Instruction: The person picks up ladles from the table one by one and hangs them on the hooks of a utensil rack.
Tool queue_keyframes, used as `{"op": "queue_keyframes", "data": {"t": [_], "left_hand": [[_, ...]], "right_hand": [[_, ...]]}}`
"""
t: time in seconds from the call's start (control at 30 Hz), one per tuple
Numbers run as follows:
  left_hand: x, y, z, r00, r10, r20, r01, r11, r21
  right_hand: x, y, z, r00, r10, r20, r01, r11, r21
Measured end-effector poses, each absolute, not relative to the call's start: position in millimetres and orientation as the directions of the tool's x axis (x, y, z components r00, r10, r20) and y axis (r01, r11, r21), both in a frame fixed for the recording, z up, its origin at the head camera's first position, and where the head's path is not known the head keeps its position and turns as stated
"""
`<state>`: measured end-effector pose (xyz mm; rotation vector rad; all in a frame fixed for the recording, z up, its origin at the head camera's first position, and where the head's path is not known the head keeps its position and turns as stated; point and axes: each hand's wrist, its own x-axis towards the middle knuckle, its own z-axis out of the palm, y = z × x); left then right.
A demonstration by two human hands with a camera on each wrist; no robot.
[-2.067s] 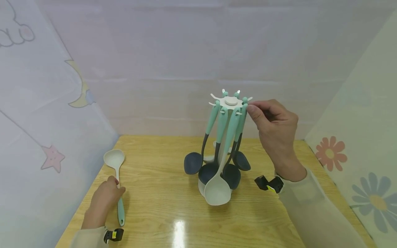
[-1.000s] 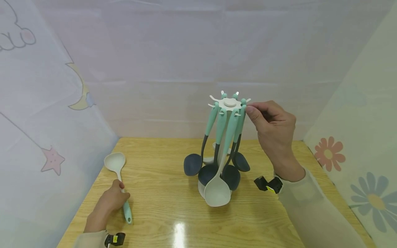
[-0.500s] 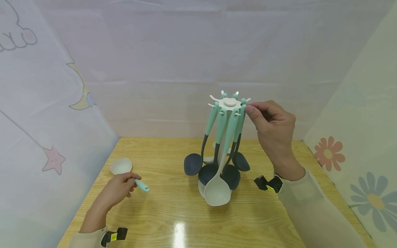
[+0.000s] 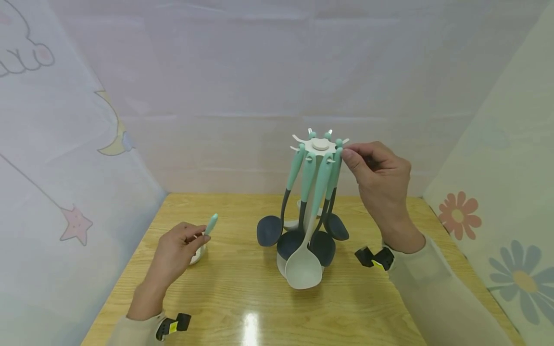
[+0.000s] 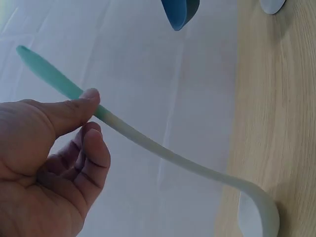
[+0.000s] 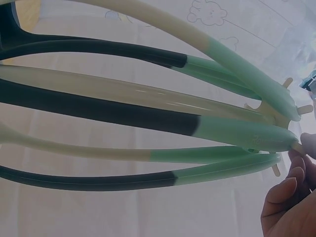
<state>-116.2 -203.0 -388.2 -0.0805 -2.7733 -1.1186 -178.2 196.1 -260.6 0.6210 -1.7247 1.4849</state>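
Note:
My left hand [image 4: 177,252] pinches a white ladle [image 5: 163,152] by its mint-green handle between thumb and fingers. The handle [image 4: 211,224] points up, while the ladle's bowl [image 5: 261,212] is low at the wooden table, partly hidden behind the hand in the head view. Right of centre stands a white utensil rack [image 4: 320,145] with several ladles and spoons hung by mint-green handles. Its hook beside a dark spoon's handle [image 6: 247,133] is pinched by my right hand [image 4: 383,178] at the top. A white ladle [image 4: 304,268] hangs at the rack's front.
The wooden table [image 4: 233,298] ends at a pale cloth wall [image 4: 225,154] behind, with printed cloth walls on both sides. Dark utensil heads [image 4: 269,230] stick out around the rack's base.
My left hand has lifted the lying ladle's handle, tipped it upright and moved it right, toward the rack. The right hand has stayed at the rack's top.

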Motion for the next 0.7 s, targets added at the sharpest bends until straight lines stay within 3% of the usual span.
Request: {"op": "queue_keyframes", "data": {"t": [0.23,0.43,0.7], "left_hand": [[-126.8,-185.1,-388.2,-0.982,-0.062,0.177,0.094,0.654,0.751],[-136.3,-176.0,-383.5,-0.97,-0.042,0.238,0.151,0.665,0.732],[-158.6,-153.5,-346.7,-0.956,-0.003,0.293,0.225,0.631,0.743]], "right_hand": [[-177.6,196.5,-260.5,-0.591,0.104,0.8,-0.772,0.215,-0.598],[-177.8,195.0,-260.7,-0.585,0.106,0.804,-0.779,0.205,-0.593],[-175.6,194.7,-260.7,-0.606,0.123,0.786,-0.751,0.238,-0.617]]}}
